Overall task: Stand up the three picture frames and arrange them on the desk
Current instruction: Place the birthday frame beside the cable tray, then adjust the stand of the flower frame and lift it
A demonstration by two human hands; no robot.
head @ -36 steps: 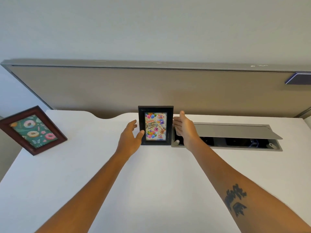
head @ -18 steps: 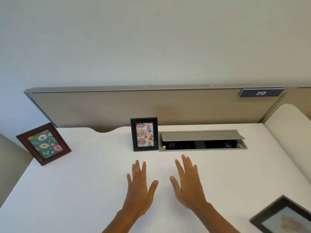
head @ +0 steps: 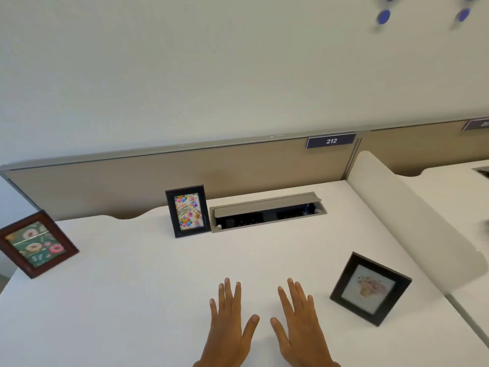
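Three picture frames stand upright on the white desk (head: pixel 132 300). A black frame with a birthday picture (head: pixel 188 211) is at the back middle, beside the cable box. A brown wooden frame with doughnuts (head: pixel 37 245) stands at the far left edge, turned at an angle. A black frame with a pale picture (head: pixel 370 288) stands at the right, also angled. My left hand (head: pixel 230 324) and my right hand (head: pixel 299 324) hover flat over the near middle of the desk, fingers spread, holding nothing and touching no frame.
A grey cable box (head: pixel 267 214) with its lid raised is set into the desk at the back. A beige partition (head: pixel 105 189) with a "212" label (head: pixel 330 140) runs behind. A white divider (head: pixel 412 218) bounds the right side; another desk lies beyond.
Both hands have let go of the birthday frame and drawn back toward me. The view has swung right and pulled back, so the black frame at the right shows in full.
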